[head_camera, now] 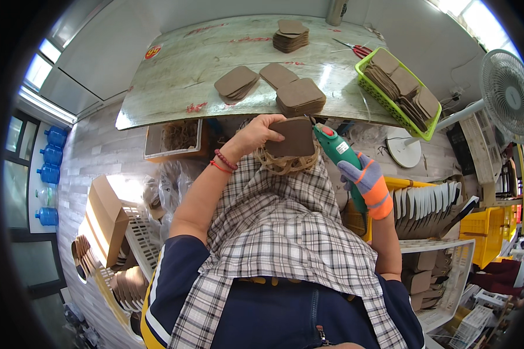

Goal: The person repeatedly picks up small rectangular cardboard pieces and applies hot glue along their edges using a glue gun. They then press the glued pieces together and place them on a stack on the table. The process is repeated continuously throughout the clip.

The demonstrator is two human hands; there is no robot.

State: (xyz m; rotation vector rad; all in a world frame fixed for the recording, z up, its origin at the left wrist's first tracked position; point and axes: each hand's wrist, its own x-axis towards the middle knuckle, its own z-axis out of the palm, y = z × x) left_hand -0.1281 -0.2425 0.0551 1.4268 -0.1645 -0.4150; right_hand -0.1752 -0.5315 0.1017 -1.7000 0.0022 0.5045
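My left hand (258, 134) pinches a brown rounded-square pad (291, 137) between thumb and fingers, just in front of the table's near edge. My right hand (369, 182), in a grey and orange glove, is closed around a green corded handheld power tool (338, 146) with a red button. The tool's dark tip is at the pad's upper right corner; whether it touches cannot be told. Below the pad, tan strip offcuts (284, 165) lie over my checked apron. Beyond the edge stand a stack of like pads (301, 94), a fanned stack (236, 82) and a smaller pile (278, 75).
The table (174, 83) also holds a farther pad stack (291, 37), red-handled scissors (360, 51) and a green basket (401, 102) of pads. A fan (512, 97) stands right. An offcut bin (174, 138) sits below the table; crates flank me, and a person (500, 279) is far right.
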